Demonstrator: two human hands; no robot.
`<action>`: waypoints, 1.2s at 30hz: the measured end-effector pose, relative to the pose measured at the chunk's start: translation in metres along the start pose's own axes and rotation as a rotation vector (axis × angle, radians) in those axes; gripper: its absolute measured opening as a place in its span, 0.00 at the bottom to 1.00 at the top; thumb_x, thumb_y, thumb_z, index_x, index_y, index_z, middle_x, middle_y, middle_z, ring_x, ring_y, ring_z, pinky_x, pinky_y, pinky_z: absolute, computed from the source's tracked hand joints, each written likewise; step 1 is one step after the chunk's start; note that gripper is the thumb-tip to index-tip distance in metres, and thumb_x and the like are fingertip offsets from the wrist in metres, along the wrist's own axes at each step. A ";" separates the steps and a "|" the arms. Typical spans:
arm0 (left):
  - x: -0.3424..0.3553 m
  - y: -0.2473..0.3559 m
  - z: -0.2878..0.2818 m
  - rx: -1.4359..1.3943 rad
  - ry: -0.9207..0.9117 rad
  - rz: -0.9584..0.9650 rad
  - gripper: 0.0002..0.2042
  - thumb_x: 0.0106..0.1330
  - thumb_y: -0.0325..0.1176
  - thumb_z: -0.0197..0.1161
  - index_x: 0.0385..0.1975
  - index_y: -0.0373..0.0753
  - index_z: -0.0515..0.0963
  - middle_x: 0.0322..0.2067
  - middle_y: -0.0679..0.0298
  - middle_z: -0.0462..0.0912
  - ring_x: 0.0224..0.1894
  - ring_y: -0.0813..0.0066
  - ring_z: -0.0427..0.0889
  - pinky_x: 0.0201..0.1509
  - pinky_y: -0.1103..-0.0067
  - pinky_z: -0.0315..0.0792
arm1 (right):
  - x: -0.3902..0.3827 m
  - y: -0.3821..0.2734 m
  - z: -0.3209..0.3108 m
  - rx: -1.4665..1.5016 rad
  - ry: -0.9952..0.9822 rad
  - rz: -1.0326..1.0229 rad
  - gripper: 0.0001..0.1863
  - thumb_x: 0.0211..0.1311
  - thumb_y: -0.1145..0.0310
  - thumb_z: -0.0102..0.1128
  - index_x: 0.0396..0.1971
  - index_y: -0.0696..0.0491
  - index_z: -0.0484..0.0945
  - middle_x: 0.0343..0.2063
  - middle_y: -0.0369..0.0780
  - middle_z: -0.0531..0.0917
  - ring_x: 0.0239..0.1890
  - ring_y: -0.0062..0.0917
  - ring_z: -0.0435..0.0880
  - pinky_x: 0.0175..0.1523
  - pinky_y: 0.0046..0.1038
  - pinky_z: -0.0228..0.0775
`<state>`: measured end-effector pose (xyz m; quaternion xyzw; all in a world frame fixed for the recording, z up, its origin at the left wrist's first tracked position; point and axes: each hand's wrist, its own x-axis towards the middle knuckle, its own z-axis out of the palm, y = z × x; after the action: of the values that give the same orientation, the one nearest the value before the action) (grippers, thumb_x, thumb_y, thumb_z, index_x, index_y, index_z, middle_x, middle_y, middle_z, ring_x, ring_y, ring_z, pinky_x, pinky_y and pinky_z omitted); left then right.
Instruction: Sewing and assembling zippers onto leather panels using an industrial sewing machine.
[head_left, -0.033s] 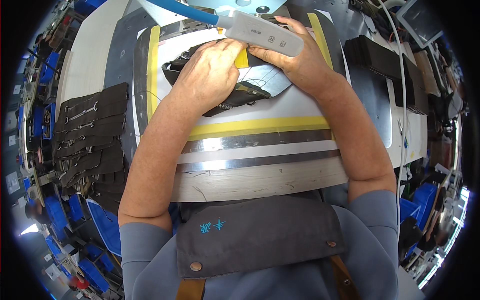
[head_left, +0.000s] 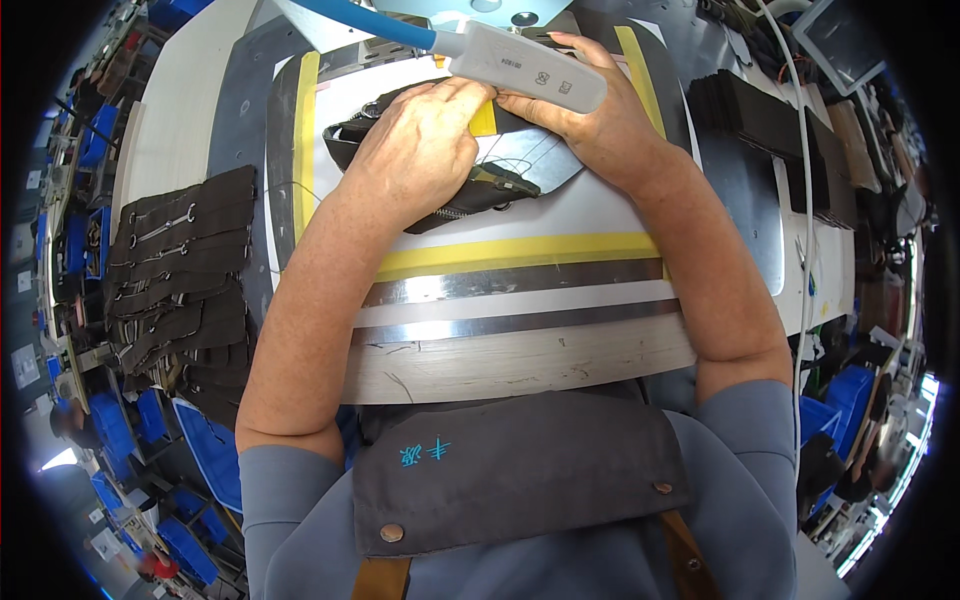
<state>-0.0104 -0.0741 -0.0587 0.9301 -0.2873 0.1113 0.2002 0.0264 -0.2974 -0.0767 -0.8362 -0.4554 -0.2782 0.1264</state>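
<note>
My left hand [head_left: 418, 145] bends its fingers over a black fabric piece [head_left: 345, 140] with a metal zipper, gripping it. My right hand [head_left: 600, 115] reaches the piece from the other side, its thumb at the fabric and its other fingers farther back; a white lamp head [head_left: 530, 70] hides part of it. Between the hands shows a small yellow patch [head_left: 483, 118]. In front of that lies a shiny grey sheet [head_left: 540, 160] with loose thread on it. A zippered edge [head_left: 455, 212] of the black piece hangs toward me.
The work surface [head_left: 600, 212] is white, edged with yellow tape [head_left: 520, 252]. Dark fabric pieces with zippers [head_left: 185, 260] hang at the left. Black folded pieces [head_left: 750, 110] are stacked at the right. A blue hose [head_left: 370, 15] carries the lamp; a white cable [head_left: 805, 200] runs down the right.
</note>
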 end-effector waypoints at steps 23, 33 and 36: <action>0.002 -0.009 -0.011 0.054 -0.213 0.012 0.16 0.64 0.31 0.56 0.51 0.49 0.83 0.54 0.60 0.81 0.52 0.55 0.80 0.64 0.62 0.72 | 0.002 0.009 -0.005 0.037 0.004 -0.001 0.08 0.56 0.64 0.69 0.36 0.37 0.89 0.36 0.31 0.86 0.46 0.26 0.83 0.70 0.44 0.61; 0.004 -0.008 -0.014 0.014 -0.261 -0.009 0.17 0.63 0.32 0.56 0.51 0.48 0.83 0.56 0.55 0.80 0.56 0.54 0.79 0.66 0.62 0.70 | 0.005 0.008 -0.005 0.088 0.005 0.008 0.09 0.51 0.74 0.65 0.32 0.47 0.87 0.28 0.32 0.85 0.44 0.24 0.82 0.71 0.48 0.61; 0.007 -0.004 -0.013 0.015 -0.259 -0.006 0.17 0.63 0.33 0.57 0.52 0.48 0.82 0.57 0.53 0.79 0.58 0.51 0.78 0.67 0.61 0.69 | 0.007 0.009 -0.010 0.145 0.007 0.045 0.10 0.48 0.78 0.65 0.31 0.48 0.87 0.27 0.32 0.84 0.42 0.25 0.81 0.70 0.48 0.62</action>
<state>-0.0036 -0.0687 -0.0464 0.9390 -0.3070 -0.0083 0.1547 0.0334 -0.3018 -0.0641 -0.8338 -0.4552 -0.2444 0.1945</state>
